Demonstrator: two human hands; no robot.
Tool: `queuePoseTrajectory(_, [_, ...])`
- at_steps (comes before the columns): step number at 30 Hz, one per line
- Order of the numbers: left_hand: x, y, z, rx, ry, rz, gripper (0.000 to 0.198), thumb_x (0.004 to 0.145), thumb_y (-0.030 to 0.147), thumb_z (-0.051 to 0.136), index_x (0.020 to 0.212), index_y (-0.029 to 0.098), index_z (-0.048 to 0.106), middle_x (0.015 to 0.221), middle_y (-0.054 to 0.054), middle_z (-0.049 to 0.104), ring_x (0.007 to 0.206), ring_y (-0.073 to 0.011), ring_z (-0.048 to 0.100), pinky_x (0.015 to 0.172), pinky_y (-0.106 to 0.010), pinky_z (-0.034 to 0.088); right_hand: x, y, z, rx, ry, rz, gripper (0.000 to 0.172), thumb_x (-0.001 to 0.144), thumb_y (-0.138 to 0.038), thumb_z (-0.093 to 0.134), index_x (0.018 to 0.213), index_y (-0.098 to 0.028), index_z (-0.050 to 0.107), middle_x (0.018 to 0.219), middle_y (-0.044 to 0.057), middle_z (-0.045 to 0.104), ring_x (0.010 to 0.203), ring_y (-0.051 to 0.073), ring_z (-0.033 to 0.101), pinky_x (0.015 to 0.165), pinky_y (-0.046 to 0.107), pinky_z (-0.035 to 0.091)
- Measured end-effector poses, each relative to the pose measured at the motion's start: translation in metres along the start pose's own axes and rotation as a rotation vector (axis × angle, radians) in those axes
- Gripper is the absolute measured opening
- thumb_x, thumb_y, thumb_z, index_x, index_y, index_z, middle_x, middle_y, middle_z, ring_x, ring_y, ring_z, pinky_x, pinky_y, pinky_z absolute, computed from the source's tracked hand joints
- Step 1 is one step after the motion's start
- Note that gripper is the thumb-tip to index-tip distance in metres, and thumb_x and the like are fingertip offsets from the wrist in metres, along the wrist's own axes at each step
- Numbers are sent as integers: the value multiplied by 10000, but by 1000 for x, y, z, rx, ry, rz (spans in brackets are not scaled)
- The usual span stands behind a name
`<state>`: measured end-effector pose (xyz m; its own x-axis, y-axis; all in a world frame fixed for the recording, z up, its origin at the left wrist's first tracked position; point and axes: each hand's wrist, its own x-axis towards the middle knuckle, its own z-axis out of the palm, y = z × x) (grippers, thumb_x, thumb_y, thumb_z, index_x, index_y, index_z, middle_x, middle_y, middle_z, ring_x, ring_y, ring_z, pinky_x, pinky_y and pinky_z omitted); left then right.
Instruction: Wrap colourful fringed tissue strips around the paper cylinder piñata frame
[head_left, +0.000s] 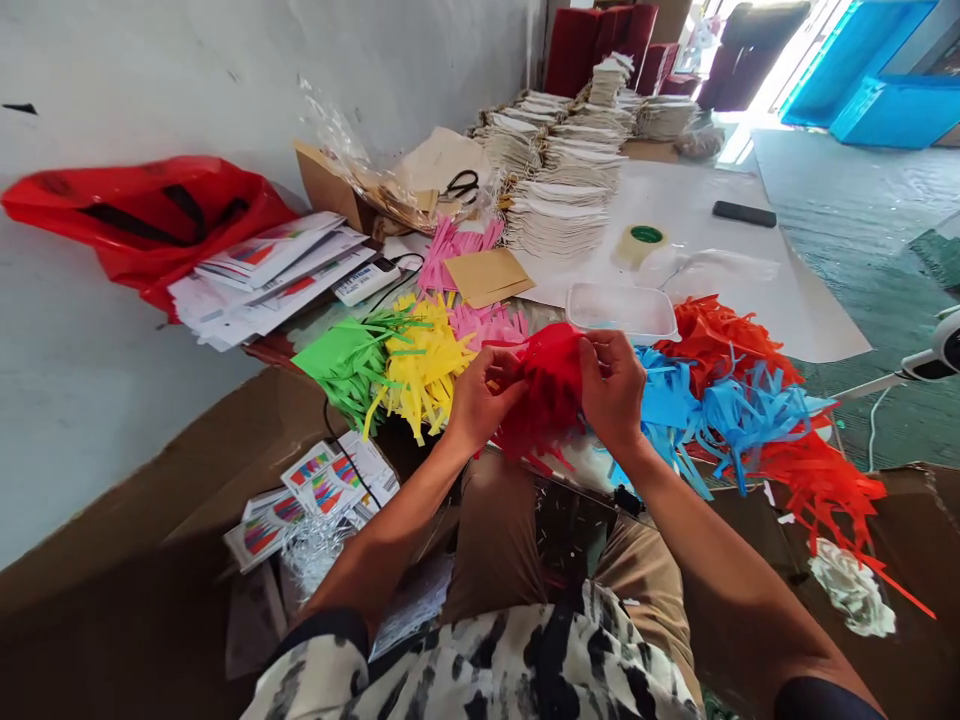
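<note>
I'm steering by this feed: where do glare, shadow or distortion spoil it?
Head view: the bright opening at top right is blown out; head view: the brown cardboard at lower left lies in shadow; head view: the right forearm looks stretched toward the corner; head view: left hand, right hand and red fringed paper look clear.

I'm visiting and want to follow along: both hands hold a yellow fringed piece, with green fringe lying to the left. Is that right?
Not quite: the head view shows the left hand and right hand holding a red fringed piece. The green fringe does lie left.
</note>
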<state>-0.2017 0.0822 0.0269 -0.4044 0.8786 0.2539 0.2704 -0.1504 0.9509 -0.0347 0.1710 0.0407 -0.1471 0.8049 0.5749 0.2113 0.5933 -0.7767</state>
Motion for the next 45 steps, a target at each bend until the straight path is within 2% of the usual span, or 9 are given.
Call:
queuePoseTrajectory(7, [-5, 3, -1, -50, 53, -74, 382, 791, 332, 844, 1074, 243, 604, 936, 4, 701, 791, -158, 673, 712, -282, 521, -10, 0, 8, 30, 23, -23, 233, 1046, -465, 595, 993, -247, 656, 893, 2, 745, 806, 164, 729, 649, 267, 523])
queuePoseTrajectory(12, [-10, 11, -3, 472, 167, 110, 315, 826, 255, 848, 1074, 244, 653, 1104, -42, 726, 1066, -257, 654, 937, -402, 488, -7, -3, 2, 68, 95, 5, 227, 1049, -460, 589, 1012, -243, 647, 871, -3, 731, 779, 151, 712, 642, 260, 518])
queuePoseTrajectory(15, [-14, 13, -1, 629, 207, 157, 260, 858, 269, 842, 1059, 244, 680, 1060, -36, 743, 1080, -273, 629, 978, -437, 445, -7, -3, 0, 97, 130, 38, 229, 1038, -467, 608, 1016, -241, 642, 870, -8, 722, 776, 141, 712, 620, 242, 507])
queuePoseTrajectory(18, [-15, 9, 3, 546, 160, 134, 190, 868, 300, 837, 982, 247, 694, 988, -20, 746, 1021, -249, 641, 945, -406, 461, -8, -4, 1, 128, 130, 63, 243, 1035, -476, 610, 1007, -236, 639, 865, -7, 719, 776, 139, 716, 605, 232, 510])
queuePoseTrajectory(23, [-2, -4, 2, 130, 9, 39, 328, 824, 324, 855, 1064, 232, 651, 1014, -6, 720, 824, -164, 640, 768, -303, 508, -4, -12, 0, 144, 111, 64, 264, 1027, -498, 611, 991, -238, 628, 852, -5, 726, 762, 141, 720, 597, 233, 520])
queuePoseTrajectory(31, [22, -25, -5, -6, -124, -39, 359, 773, 400, 874, 987, 211, 656, 901, -9, 699, 775, -145, 636, 705, -263, 488, 24, -19, -9, 97, 10, -44, 280, 1031, -525, 597, 994, -252, 644, 811, -7, 708, 738, 146, 700, 641, 274, 534])
queuePoseTrajectory(35, [24, -27, -4, -25, -108, -78, 398, 713, 344, 886, 996, 214, 639, 805, 36, 648, 724, -128, 607, 664, -239, 456, 38, -23, -12, 95, -57, -91, 254, 1026, -501, 621, 982, -253, 650, 805, -18, 688, 725, 135, 680, 658, 278, 532])
queuePoseTrajectory(41, [28, -29, -6, 44, -72, -97, 369, 751, 300, 837, 1037, 224, 617, 757, 40, 685, 654, -133, 614, 630, -238, 440, 59, -27, -21, 49, -27, -157, 221, 1019, -460, 636, 950, -252, 658, 764, -26, 651, 672, 127, 633, 600, 280, 485])
queuePoseTrajectory(45, [31, -24, -15, 245, 36, -41, 334, 786, 287, 816, 1044, 250, 607, 828, 25, 744, 718, -168, 671, 661, -256, 438, 72, -24, -27, 25, 121, -137, 259, 1027, -477, 614, 903, -251, 640, 642, -48, 542, 570, 119, 518, 523, 280, 396])
